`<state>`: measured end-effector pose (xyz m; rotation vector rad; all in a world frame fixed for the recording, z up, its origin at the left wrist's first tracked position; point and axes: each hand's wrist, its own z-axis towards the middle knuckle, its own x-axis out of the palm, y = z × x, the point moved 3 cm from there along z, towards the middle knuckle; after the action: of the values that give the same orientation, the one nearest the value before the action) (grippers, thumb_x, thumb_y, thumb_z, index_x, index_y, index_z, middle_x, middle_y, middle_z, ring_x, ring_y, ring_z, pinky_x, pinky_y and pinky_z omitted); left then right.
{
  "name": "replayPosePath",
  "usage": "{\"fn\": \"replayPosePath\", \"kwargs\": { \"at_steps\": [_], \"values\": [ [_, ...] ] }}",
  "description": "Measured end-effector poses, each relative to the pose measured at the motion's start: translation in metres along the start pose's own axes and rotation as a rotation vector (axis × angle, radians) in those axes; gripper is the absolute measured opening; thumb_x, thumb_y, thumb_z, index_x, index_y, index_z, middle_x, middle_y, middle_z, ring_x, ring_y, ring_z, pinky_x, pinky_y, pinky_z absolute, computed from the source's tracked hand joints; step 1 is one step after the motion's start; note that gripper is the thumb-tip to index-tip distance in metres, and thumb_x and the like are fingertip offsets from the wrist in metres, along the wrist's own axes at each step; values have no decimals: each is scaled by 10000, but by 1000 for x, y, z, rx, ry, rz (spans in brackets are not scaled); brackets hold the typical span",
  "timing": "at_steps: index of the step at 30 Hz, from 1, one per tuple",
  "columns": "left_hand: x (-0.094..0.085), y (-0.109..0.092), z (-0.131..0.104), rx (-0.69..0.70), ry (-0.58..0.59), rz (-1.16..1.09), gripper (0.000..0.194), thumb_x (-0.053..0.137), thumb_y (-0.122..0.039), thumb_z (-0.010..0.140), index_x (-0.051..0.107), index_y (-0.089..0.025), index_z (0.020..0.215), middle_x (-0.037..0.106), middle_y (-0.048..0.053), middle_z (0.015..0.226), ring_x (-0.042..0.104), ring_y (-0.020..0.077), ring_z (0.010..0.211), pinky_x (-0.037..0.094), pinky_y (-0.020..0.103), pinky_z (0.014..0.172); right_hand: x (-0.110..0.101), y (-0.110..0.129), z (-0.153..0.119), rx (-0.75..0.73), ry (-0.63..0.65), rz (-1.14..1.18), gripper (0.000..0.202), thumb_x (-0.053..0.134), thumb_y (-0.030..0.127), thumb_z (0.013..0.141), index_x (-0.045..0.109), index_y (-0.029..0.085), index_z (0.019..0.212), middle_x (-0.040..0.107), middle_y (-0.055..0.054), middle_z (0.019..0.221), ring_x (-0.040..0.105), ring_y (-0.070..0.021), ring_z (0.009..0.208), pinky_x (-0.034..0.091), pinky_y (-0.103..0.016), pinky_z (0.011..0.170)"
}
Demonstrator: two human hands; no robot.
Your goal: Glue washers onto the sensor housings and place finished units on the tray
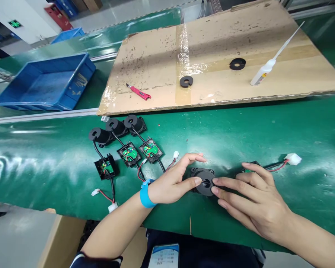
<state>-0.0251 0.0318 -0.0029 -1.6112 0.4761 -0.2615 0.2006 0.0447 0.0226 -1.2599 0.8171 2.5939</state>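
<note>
Head view: a black housing [194, 172] topped by a dark ring [201, 176] sits on the green bench [281, 123], between the two hands.
Left hand [171, 182]: the thumb tip touches the ring's left side; the forefinger stretches beyond the housing, with a wide gap from the thumb.
Right hand [257, 197]: two fingertips rest on the ring's right side; I cannot tell whether the thumb grips anything.
White connector [293, 159]: beyond the right hand, on red and black leads.
Open boxes: three, left of the hands, with green boards [129, 152], each cabled to a black cone-shaped part [117, 127].
Cardboard [156, 52]: bears a red cutter [139, 93], two loose rings [183, 80] and a white bottle [264, 72].
Blue bin [72, 91]: left of the cardboard.
</note>
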Motion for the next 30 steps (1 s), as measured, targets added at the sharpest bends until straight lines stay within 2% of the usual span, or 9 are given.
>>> {"fn": "replayPosePath", "kwargs": {
  "at_steps": [7,11,18,21,26,30],
  "values": [
    [0,-3,1,40,12,-90,307,577,-237,1027,504,-246,1325,472,114,1587,397,227,1545,314,446,1279,-1,0,1,-6,5,-3,160,585,252,1088,741,247,1052,793,5,1090,583,-196,844,342,-476,1130],
    [0,-11,1,75,26,118,196,535,-237,1053,602,-218,1236,531,125,1546,363,235,1561,325,449,1265,0,0,2,-8,-1,-6,169,580,261,1093,737,248,1033,795,8,1069,578,-195,840,342,-469,1131],
    [2,-19,-1,104,49,275,246,433,-202,1085,624,-219,1240,618,101,1457,281,202,1599,334,427,1265,-1,0,2,4,3,-1,171,576,264,1093,733,258,1027,797,14,1061,583,-193,822,353,-472,1123],
    [3,-15,-1,99,51,205,237,440,-204,1083,583,-223,1271,580,110,1494,289,202,1595,327,431,1267,-1,-1,0,11,-5,5,156,589,258,1084,736,263,1033,798,17,1062,588,-197,823,358,-480,1122],
    [2,-5,-1,30,19,-2,265,522,-253,1061,505,-237,1325,439,132,1605,407,222,1531,326,442,1257,-1,-3,-1,14,-12,17,135,610,258,1073,741,257,1040,798,14,1081,587,-197,828,356,-489,1127],
    [3,-7,-1,30,34,20,200,501,-269,1074,541,-244,1268,504,116,1551,354,221,1558,297,433,1263,-2,-3,1,13,-24,24,138,611,244,1067,743,248,1026,800,9,1062,593,-186,832,343,-465,1143]
  ]
}}
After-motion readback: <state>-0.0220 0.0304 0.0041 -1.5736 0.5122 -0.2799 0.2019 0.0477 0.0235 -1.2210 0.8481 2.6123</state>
